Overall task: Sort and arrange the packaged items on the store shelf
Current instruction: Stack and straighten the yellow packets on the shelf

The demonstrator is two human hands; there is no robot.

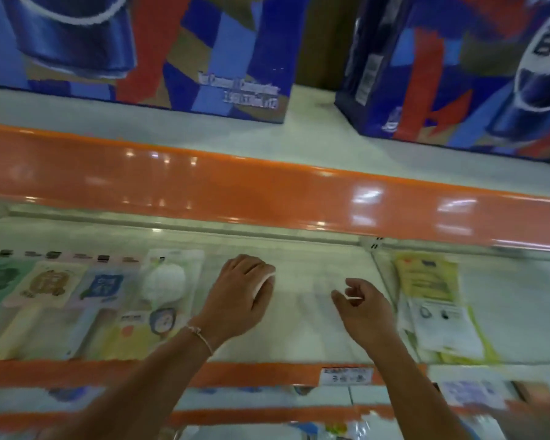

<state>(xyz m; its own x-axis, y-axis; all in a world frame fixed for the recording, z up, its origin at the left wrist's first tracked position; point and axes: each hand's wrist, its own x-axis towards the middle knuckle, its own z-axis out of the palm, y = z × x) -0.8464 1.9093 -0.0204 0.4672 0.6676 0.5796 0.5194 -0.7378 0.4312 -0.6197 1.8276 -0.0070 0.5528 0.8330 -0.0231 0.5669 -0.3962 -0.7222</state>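
Note:
My left hand (242, 293) is palm down over the bare middle of the lower shelf (302, 328), fingers bent. A pale sliver shows under its thumb side, too blurred to identify. My right hand (364, 304) hovers to the right of it with loosely curled fingers and nothing in its grasp. Flat packaged items lie left of my hands: a white puff pack (169, 279), a blue-printed packet (104, 287), a tan-printed packet (46, 284) and a yellow packet (131, 335). A stack of yellow and white packets (435, 309) lies to the right.
An orange shelf lip (267, 192) runs across above my hands. Two large blue and red boxes (172, 52) (458, 74) stand on the shelf above. A price tag (346, 375) sits on the lower orange front edge. More packets show on shelves below.

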